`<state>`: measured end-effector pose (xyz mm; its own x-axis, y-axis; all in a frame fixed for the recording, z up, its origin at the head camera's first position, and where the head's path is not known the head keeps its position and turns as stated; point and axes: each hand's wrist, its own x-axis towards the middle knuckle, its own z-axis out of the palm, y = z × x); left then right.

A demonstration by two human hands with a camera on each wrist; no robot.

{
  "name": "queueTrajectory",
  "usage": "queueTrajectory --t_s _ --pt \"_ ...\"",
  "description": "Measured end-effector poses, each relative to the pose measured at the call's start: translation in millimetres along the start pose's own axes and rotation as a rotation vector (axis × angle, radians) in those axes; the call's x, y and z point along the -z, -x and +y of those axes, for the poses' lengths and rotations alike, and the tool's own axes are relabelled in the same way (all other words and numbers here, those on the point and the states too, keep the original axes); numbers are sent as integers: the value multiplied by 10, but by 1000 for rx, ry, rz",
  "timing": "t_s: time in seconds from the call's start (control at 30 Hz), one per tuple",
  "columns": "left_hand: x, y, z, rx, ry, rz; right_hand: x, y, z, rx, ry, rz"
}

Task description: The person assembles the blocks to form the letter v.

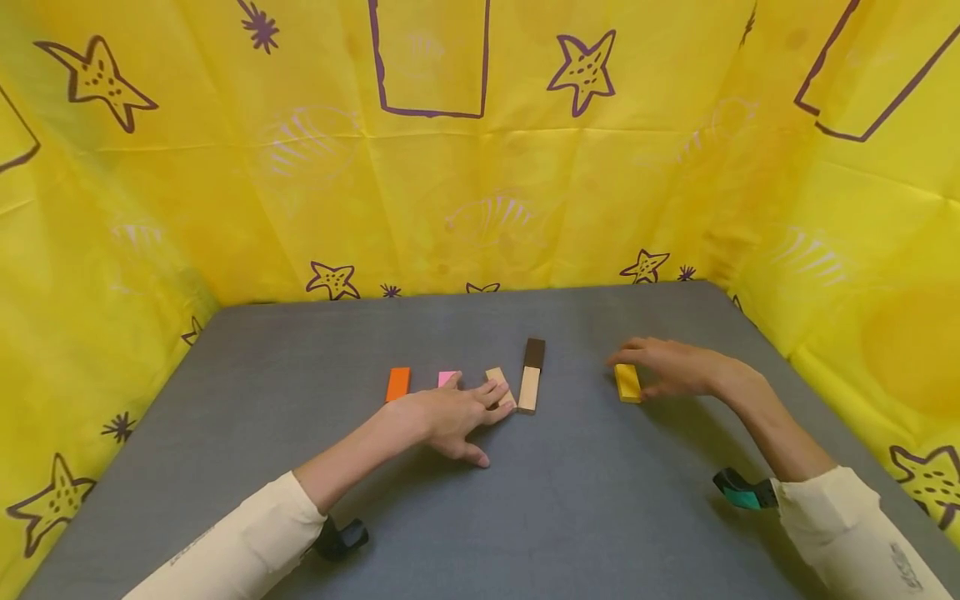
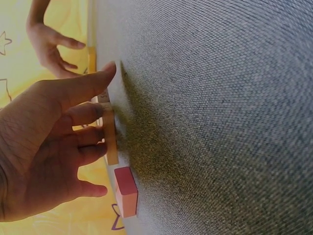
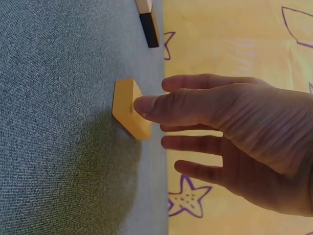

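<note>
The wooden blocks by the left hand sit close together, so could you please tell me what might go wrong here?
The left hand has its fingers at the slanted wooden block; a small push might knock it into the straight wooden block and disturb the dark brown block at its end.

The little finger could brush the nearby pink block.

The right hand might twist the yellow block if it pinches unevenly.

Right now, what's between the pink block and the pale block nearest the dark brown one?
A slanted wooden block, partly covered by the left hand; seen in the head view.
</note>
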<state>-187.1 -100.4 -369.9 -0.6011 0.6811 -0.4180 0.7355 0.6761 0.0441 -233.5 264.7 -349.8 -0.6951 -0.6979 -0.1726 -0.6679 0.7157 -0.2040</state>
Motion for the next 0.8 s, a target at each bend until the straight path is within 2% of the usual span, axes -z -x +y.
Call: queueTrajectory --t_s 0.8 --pt "15 -4 10 3 -16 0 -63 -7 6 30 0 2"
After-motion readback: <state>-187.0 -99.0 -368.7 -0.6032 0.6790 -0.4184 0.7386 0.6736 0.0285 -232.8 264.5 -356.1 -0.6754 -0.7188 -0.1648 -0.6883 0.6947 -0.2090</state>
